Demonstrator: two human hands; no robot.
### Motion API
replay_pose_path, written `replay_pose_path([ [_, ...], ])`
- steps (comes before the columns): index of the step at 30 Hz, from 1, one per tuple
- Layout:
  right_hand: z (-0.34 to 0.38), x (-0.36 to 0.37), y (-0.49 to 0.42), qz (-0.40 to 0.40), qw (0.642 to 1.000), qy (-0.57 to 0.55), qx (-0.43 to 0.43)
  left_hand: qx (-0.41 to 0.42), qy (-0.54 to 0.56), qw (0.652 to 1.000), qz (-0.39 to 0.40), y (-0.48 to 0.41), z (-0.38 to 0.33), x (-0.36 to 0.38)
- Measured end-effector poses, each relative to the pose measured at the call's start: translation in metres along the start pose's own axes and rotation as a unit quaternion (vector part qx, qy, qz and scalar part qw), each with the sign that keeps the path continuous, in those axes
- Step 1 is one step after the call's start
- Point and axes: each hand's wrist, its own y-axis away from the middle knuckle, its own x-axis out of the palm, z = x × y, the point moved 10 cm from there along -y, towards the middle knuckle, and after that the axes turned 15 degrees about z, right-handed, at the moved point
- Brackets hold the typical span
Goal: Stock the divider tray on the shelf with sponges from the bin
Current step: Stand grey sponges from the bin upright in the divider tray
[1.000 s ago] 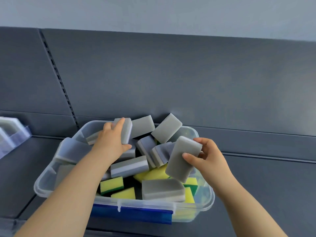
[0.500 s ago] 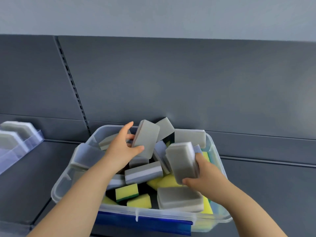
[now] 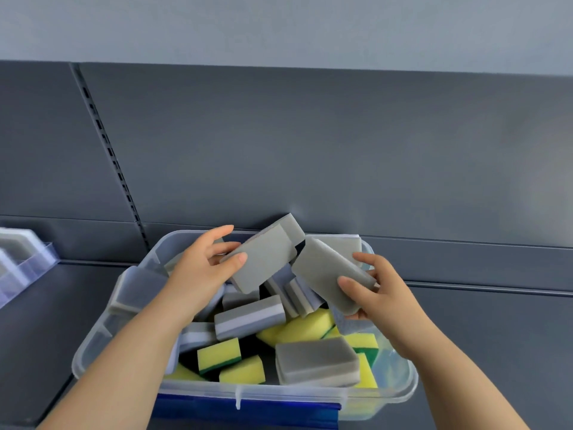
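My left hand grips one grey sponge, my right hand a second grey sponge, over the clear bin; the divider tray lies at the frame's left edge, nearer my left hand.

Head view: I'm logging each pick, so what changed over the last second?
The left hand lifted its grey sponge up out of the bin. The right hand kept its grip on the other grey sponge, turning it toward the first. The bin stayed put.

Dark grey back panel with slotted upright under pale wall.
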Motion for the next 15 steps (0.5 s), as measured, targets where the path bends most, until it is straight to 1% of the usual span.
replay_pose_path([
  [3,0.016,-0.012,0.004,-0.044,0.996,0.069,-0.025,0.011,-0.020,1.000,-0.016,0.003,-0.006,-0.003],
  [7,0.035,-0.022,0.012,-0.074,0.990,0.102,-0.067,0.012,-0.033,0.999,-0.038,0.005,-0.013,-0.007],
  [9,0.041,-0.023,0.015,-0.078,0.986,0.121,-0.087,0.014,-0.032,0.999,-0.042,0.003,-0.017,-0.007],
  [12,0.047,-0.016,0.017,-0.067,0.971,0.203,-0.104,0.014,-0.051,0.998,-0.040,-0.001,-0.020,-0.003],
  [15,0.042,-0.003,0.014,-0.046,0.947,0.302,-0.103,0.005,-0.070,0.998,0.000,-0.007,-0.014,0.012],
])
